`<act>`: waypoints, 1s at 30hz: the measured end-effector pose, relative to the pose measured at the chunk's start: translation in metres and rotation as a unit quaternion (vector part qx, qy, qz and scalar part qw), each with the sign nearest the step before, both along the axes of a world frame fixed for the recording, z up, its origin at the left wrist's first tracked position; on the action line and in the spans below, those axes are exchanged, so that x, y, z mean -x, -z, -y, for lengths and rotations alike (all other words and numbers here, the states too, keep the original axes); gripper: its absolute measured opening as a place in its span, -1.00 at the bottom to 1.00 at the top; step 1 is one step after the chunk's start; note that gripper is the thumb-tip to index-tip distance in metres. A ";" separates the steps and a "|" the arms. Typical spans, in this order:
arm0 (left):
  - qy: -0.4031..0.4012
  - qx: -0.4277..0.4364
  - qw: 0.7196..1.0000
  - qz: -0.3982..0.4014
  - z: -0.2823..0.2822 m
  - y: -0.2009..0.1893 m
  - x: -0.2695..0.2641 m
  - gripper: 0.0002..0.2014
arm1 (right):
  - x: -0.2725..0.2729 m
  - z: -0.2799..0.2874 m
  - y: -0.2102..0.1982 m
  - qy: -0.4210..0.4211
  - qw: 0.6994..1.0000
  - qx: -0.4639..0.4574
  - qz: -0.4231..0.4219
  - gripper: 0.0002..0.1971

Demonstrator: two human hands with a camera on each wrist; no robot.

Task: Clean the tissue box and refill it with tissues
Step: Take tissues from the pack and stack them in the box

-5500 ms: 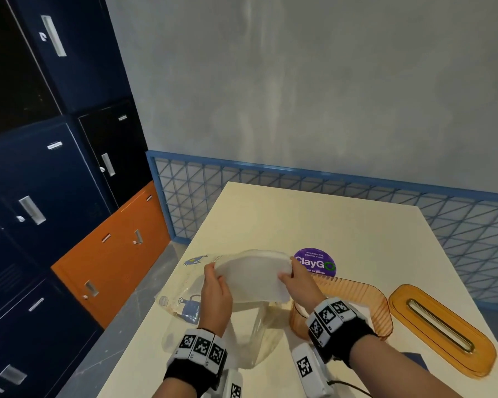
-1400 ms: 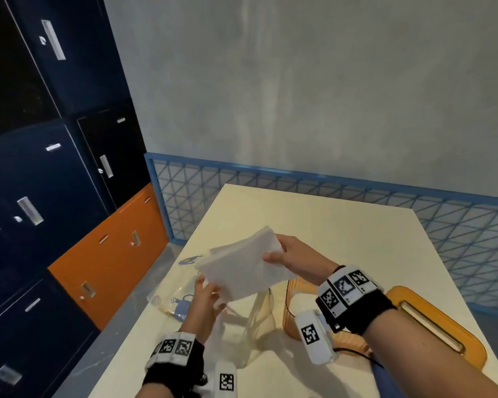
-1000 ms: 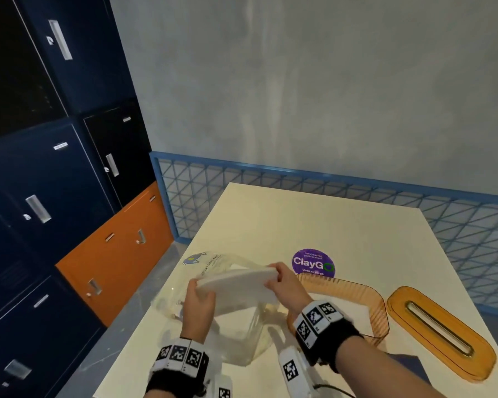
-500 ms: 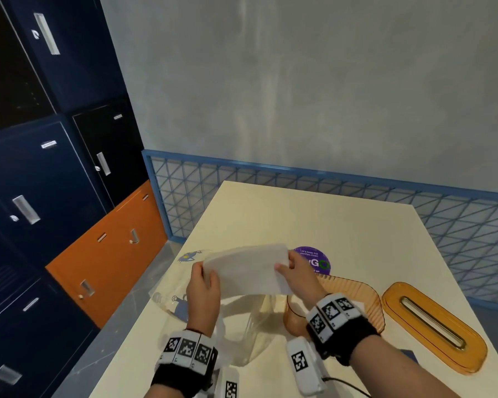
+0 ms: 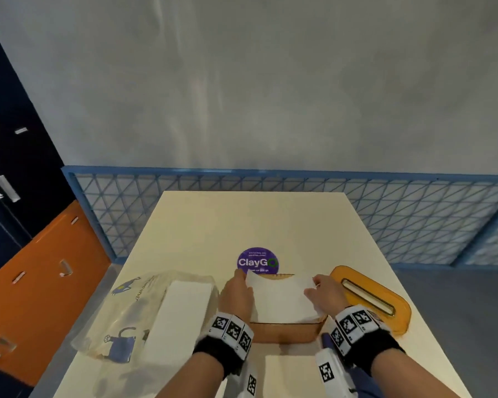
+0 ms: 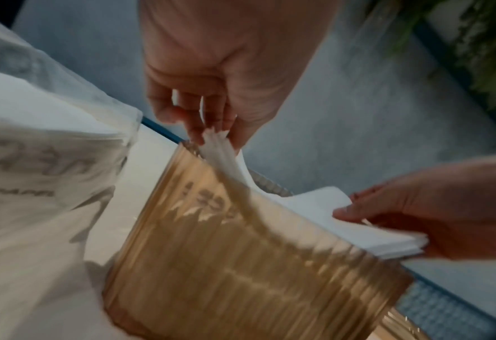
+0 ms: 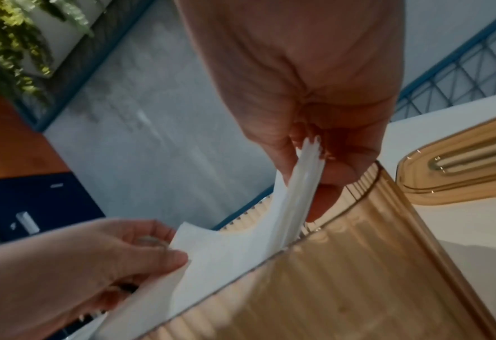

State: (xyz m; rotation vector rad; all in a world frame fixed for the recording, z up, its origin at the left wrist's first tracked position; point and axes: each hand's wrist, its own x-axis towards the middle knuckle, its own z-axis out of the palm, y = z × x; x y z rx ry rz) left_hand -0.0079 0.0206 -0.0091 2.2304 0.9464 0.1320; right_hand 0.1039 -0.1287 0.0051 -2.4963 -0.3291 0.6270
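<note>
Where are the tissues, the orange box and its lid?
tissues [image 5: 282, 300], head view, middle of the white stack
orange box [image 5: 285, 333], head view, near wall
lid [image 5: 397, 320], head view, flat top beside the slot

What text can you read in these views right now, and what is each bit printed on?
"ClayGO": purple round sticker on the table.
Small print above and below it: too small to read.
Lettering on the clear plastic bag: blurred, unreadable.
Wristband squares: coded patterns, no words.
</note>
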 end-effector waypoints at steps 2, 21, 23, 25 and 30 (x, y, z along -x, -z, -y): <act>0.028 -0.073 0.996 -0.037 0.003 0.004 -0.005 -0.67 | 0.002 -0.002 0.002 -0.029 0.999 0.026 0.026 -0.89; 0.243 -0.113 0.914 -0.306 0.014 0.028 -0.037 -0.61 | 0.015 -0.030 0.014 -0.337 0.892 0.288 0.091 -0.65; 0.239 -0.109 0.907 -0.328 0.015 0.031 -0.039 -0.63 | 0.014 -0.031 0.016 -0.345 0.887 0.295 0.090 -0.67; 0.221 -0.101 0.908 -0.342 0.015 0.035 -0.040 -0.65 | 0.013 -0.032 0.018 -0.340 0.887 0.301 0.083 -0.66; 0.201 -0.124 0.941 -0.243 0.015 0.028 -0.033 -0.70 | 0.011 -0.032 0.018 -0.344 0.878 0.314 0.112 -0.66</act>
